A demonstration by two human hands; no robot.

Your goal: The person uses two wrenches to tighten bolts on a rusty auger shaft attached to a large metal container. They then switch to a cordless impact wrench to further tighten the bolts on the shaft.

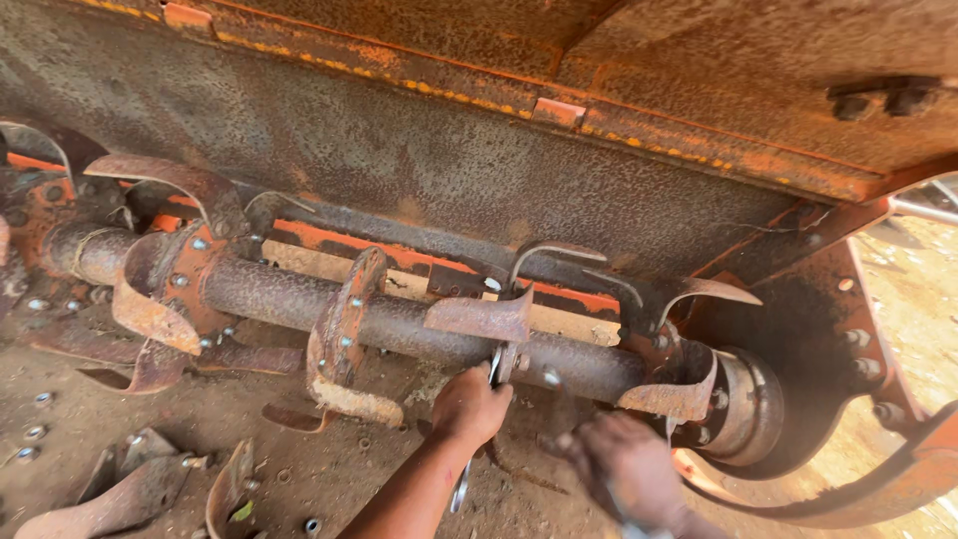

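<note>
The view looks under a rusted orange tiller hood (419,150) at its rotor shaft (419,324), which runs from upper left to lower right and carries flanges with curved blades. The left hand (469,404) has its fingers wrapped closed around a metal spanner (479,429), whose upper end sits at the bolted flange (504,361) on the underside of the shaft while its lower end hangs out below the wrist. Just above it a rusty blade (479,317) is mounted on that flange. The right hand (629,464) is blurred and lies low beside the shaft, near another bolt head (551,377); its fingers seem curled around something slim and metallic, but what it is and how tight the grasp is cannot be told. Loose blades (130,489) and scattered nuts (38,399) lie on the dirt ground (329,459) at the lower left. Judging by this, the step in hand is working a blade bolt on the flange with the spanner. The next move would call for keeping the spanner head squarely seated on the nut, holding the opposite side of the bolt steady, and swinging the handle in the narrow room between shaft and ground
</note>
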